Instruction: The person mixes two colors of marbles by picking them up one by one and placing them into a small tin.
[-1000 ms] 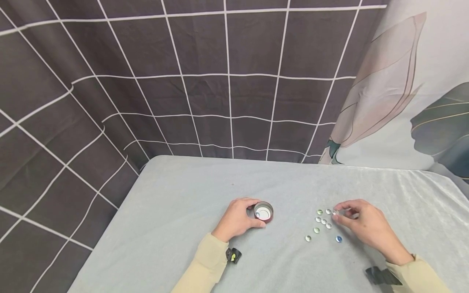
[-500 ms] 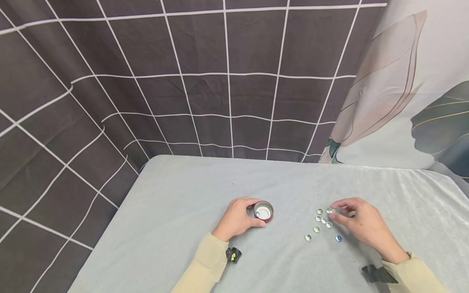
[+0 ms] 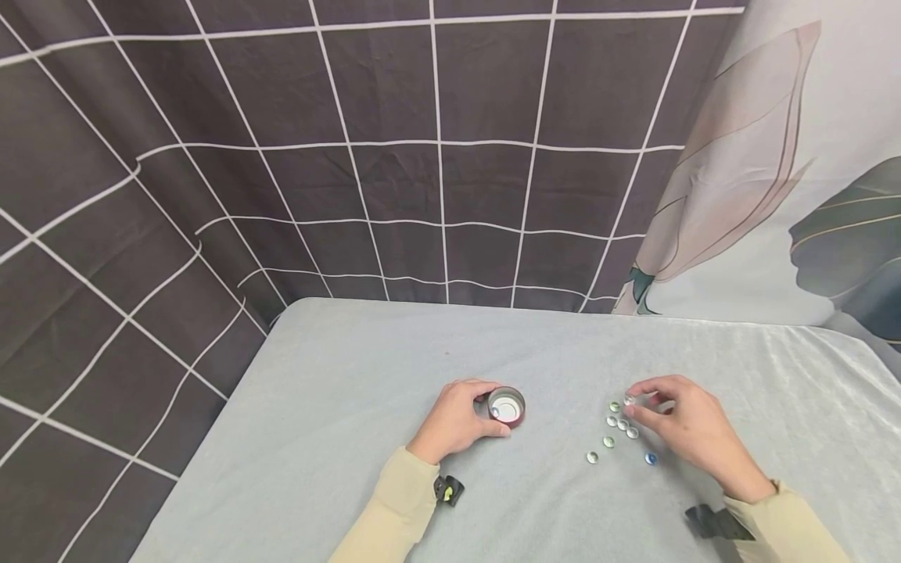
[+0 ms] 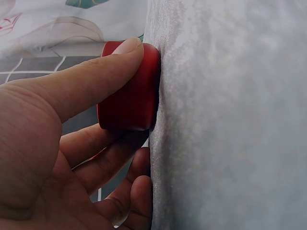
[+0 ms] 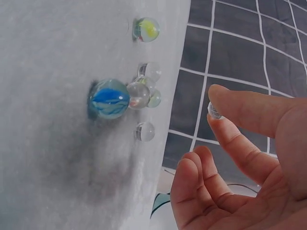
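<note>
My left hand (image 3: 454, 418) grips a small round red tin (image 4: 129, 91) between thumb and fingers. The tin stands on the cloth, its open top facing up, and a small glassy marble (image 3: 495, 412) shows inside at the left. On the other side, my right hand (image 3: 693, 426) pinches a clear marble (image 5: 214, 111) between thumb and index fingertip, lifted off the cloth. Just left of that hand lie loose marbles: a blue one (image 3: 651, 459), a green one (image 3: 608, 442) and several others, clear and greenish. The right hand's remaining fingers are loosely curled.
A pale grey velvety cloth (image 3: 338, 438) covers the table. Behind it hangs a dark curtain with a white grid (image 3: 394, 188), and a leaf-patterned curtain (image 3: 746, 195) is at the right. Cameras are strapped to both wrists.
My right hand has moved a little left, with the clear marble in its fingertips, passing over another clear marble's spot. The left hand and the tin have stayed still.
</note>
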Tool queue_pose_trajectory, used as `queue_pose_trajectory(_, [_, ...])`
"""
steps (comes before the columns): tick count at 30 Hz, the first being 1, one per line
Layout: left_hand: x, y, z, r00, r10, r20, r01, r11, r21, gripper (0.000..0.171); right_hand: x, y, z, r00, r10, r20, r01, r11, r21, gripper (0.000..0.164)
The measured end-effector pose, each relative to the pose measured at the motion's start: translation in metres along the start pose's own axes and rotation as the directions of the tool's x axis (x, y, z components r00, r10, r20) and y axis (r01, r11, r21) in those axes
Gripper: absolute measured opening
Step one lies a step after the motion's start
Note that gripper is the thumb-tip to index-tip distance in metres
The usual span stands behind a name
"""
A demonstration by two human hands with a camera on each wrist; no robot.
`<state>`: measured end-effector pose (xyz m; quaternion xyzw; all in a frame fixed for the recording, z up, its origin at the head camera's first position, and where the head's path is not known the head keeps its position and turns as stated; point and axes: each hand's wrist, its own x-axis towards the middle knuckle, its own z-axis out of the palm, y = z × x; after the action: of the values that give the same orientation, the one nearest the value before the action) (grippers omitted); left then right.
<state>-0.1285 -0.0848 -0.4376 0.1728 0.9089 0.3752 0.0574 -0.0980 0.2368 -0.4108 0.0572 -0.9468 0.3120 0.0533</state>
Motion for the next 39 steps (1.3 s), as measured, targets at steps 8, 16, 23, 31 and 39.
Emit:
queue_pose_trajectory(8, [0.000, 0.000, 0.000, 1.000, -0.001, -0.002, 0.001, 1.000, -0.006, 0.056, 0.000, -0.005, 0.002, 1.000, -0.010, -0.001, 0.010, 1.000, 0.008, 0.020])
queue_pose_trajectory(16, [-0.001, 0.000, 0.000, 1.000, -0.003, 0.001, 0.003, 1.000, -0.007, 0.057, 0.005, -0.014, 0.004, 0.998, -0.048, -0.026, 0.049, 0.999, 0.010, 0.018])
queue_pose_trajectory(23, [-0.001, 0.000, -0.001, 1.000, 0.004, 0.001, -0.004, 1.000, -0.006, 0.056, 0.007, -0.019, 0.005, 0.997, -0.063, -0.038, 0.064, 0.997, 0.031, 0.018])
queue_pose_trajectory(31, [-0.001, 0.000, -0.001, 1.000, 0.008, -0.001, -0.008, 1.000, -0.007, 0.056, 0.009, -0.022, 0.009, 0.996, -0.077, -0.047, 0.079, 0.996, 0.041, 0.018])
queue_pose_trajectory(39, [-0.001, 0.000, 0.000, 1.000, 0.004, -0.001, -0.004, 1.000, 0.000, 0.056, 0.010, -0.027, 0.012, 0.995, -0.082, -0.058, 0.085, 0.995, 0.052, 0.017])
